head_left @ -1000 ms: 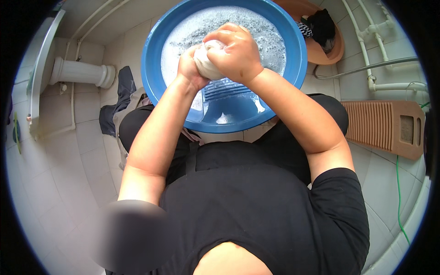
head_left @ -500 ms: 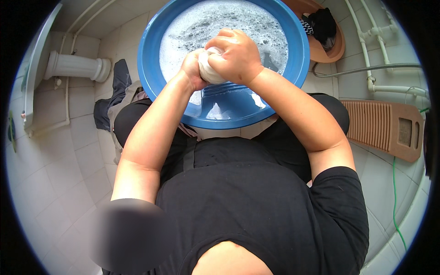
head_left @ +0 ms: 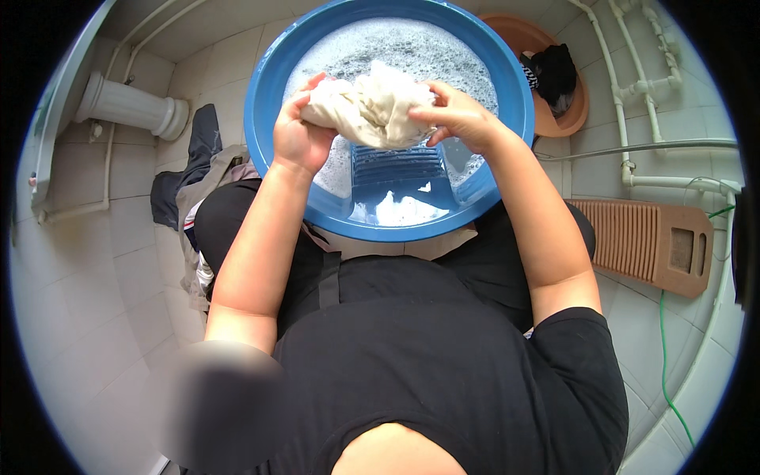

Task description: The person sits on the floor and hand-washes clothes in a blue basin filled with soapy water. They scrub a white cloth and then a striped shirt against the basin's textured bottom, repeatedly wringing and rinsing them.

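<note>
Between my hands hangs a crumpled off-white cloth [head_left: 372,111], held above the big blue tub [head_left: 267,170]. At its left end my left hand [head_left: 302,131] grips it, thumb and fingers around the bunched fabric. My right hand [head_left: 459,119] holds the other end, with thumb and fingers pinching the folds. Below the cloth, the ribbed washboard [head_left: 396,170] moulded into the tub's near side slopes down into the water. White suds [head_left: 317,178] cover much of the water. A patch of foam [head_left: 408,210] lies on the smooth near part of the washboard.
An orange-brown basin [head_left: 578,111] with dark clothes [head_left: 554,75] stands at the far right. A brown washboard [head_left: 633,237] lies on the floor to the right, beside white pipes [head_left: 681,182] and a green cord [head_left: 665,364]. Dark and beige clothes [head_left: 202,150] lie left of the tub, near a white pedestal [head_left: 131,107].
My hands were clasped tightly around the cloth, squeezing it into a small ball. Now they have moved apart, and the cloth is loosened and spread wider between them.
</note>
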A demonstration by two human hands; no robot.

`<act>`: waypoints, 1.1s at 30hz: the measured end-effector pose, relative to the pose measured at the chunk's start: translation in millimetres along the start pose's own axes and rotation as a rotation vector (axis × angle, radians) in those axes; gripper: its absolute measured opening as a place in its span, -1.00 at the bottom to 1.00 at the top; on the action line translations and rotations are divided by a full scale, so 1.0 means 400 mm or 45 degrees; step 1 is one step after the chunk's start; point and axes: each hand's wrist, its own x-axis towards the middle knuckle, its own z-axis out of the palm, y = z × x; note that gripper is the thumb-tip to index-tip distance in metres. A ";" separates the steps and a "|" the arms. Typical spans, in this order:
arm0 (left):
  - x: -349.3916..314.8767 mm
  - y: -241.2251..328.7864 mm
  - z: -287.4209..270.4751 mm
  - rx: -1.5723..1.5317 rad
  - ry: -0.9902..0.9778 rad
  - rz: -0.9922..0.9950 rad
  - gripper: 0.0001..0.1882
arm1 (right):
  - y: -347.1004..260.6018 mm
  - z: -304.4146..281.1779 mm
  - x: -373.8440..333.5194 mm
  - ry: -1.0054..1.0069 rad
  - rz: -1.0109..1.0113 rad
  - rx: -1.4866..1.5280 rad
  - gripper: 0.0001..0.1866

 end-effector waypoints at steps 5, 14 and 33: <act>-0.043 -0.001 -0.020 -0.167 -0.289 -0.006 -0.42 | 0.035 -0.036 -0.001 0.007 -0.001 0.676 -0.42; -0.042 -0.001 -0.050 -0.351 -0.554 -0.065 -0.35 | 0.037 0.009 -0.016 -0.014 -0.255 1.215 -0.39; -0.033 -0.088 -0.025 0.723 -0.279 -0.344 -0.51 | -0.221 -0.230 -0.208 0.609 -1.040 1.121 -0.41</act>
